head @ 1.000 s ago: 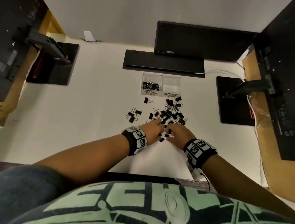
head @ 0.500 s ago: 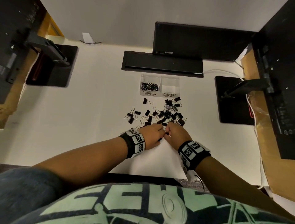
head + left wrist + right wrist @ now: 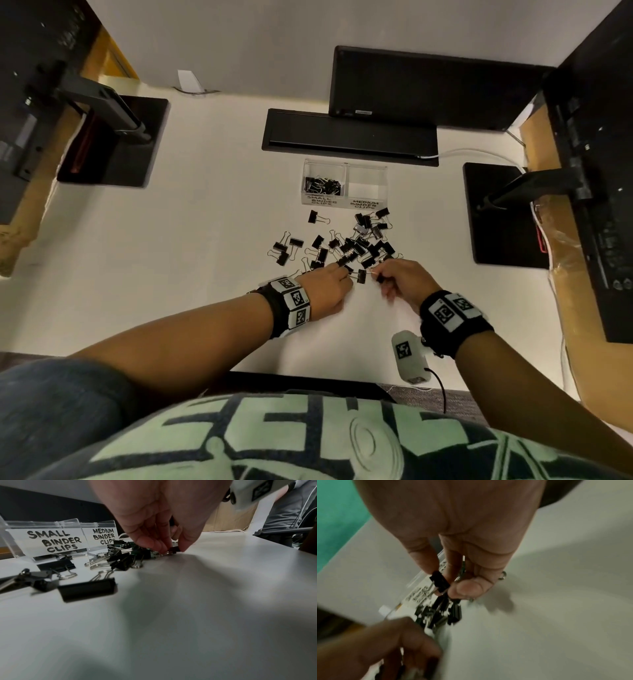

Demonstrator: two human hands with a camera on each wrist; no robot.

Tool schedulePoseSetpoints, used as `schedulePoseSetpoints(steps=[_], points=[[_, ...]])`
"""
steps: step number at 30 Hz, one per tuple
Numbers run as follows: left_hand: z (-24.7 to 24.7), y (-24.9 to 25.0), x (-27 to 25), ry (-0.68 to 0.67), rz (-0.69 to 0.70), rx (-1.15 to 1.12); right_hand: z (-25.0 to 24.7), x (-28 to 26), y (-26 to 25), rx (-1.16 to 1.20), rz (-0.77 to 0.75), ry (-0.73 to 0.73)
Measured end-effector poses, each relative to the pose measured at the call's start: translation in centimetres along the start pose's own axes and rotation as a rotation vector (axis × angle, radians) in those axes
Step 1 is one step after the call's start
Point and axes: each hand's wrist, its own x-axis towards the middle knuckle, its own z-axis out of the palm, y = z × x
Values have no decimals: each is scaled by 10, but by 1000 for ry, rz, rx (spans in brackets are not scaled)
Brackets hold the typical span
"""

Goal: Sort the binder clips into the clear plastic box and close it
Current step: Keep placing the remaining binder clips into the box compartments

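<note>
A clear plastic box (image 3: 345, 198) with two labelled compartments stands open on the white desk; the left one, marked small binder clips (image 3: 54, 540), holds several black clips (image 3: 322, 185), the right one, marked medium, looks bare. A scatter of black binder clips (image 3: 346, 246) lies in front of it. At the pile's near edge my left hand (image 3: 337, 277) pinches a small clip (image 3: 174, 549) against the desk. My right hand (image 3: 383, 274), lifted a little, pinches small clips (image 3: 440, 581) between thumb and fingers.
A black keyboard (image 3: 349, 137) and a monitor (image 3: 435, 85) stand behind the box. Black monitor bases (image 3: 113, 140) (image 3: 503, 212) flank the desk at left and right, and a white cable (image 3: 479, 152) runs at the right. A cardboard box (image 3: 575, 294) sits at the far right.
My hands, close together at the pile's near edge before, have drawn apart. The right hand has moved right and lifted with clips in it. The left stays on the pile.
</note>
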Motion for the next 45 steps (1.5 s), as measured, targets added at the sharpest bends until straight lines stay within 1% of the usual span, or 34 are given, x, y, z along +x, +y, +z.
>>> schedulePoseSetpoints(steps=[2, 4, 5, 6, 8, 10, 12, 14, 16, 17, 18, 20, 24, 27, 29, 30, 32, 34, 36, 39, 42, 45], points=[[2, -2, 0, 35, 21, 17, -6, -1, -2, 224, 53, 19], [1, -2, 0, 55, -1, 0, -12, -1, -4, 418, 112, 33], [-2, -2, 0, 60, -28, -59, -15, -1, -3, 494, 130, 39], [-6, -1, 1, 70, -75, -170, -18, -1, -4, 553, 139, 44], [-18, -1, 5, 107, -218, -438, -23, 0, -5, 603, 134, 57], [-27, -2, 11, 153, -358, -648, -28, 1, -7, 598, 117, 101], [-31, -6, 17, 182, -453, -736, -32, 5, -7, 491, 109, 182], [-35, -8, 23, 151, -473, -656, -35, 8, -6, 197, 66, 268], [-37, -8, 27, 96, -439, -504, -35, 8, -4, -153, 13, 317], [-36, -7, 28, 77, -407, -430, -34, 9, -1, -287, -10, 333], [-35, -6, 29, 62, -371, -369, -33, 8, 1, -387, -31, 344], [-30, -5, 31, 40, -315, -285, -27, 7, 6, -492, -57, 345], [-19, -1, 32, 20, -272, -174, -15, 0, 13, -560, -106, 267], [-16, -2, 29, -29, -218, -173, -14, -5, 6, -604, -133, 212], [-19, -5, 26, -32, -198, -185, -16, -5, 1, -596, -137, 213], [-21, -7, 25, -9, -213, -204, -16, -4, -2, -588, -143, 229], [-26, -13, 24, 52, -286, -250, -15, -2, -7, -583, -165, 260], [-27, -19, 24, 91, -325, -233, -10, 0, -10, -594, -190, 261], [-27, -21, 23, 67, -315, -203, -6, 2, -10, -649, -172, 236], [-24, -17, 24, -16, -279, -155, -1, 3, -7, -757, -107, 170], [-22, -13, 24, -38, -253, -102, 2, 5, -3, -708, -112, 152], [-20, -11, 24, -53, -216, -59, 0, 8, -3, -557, -95, 163]])
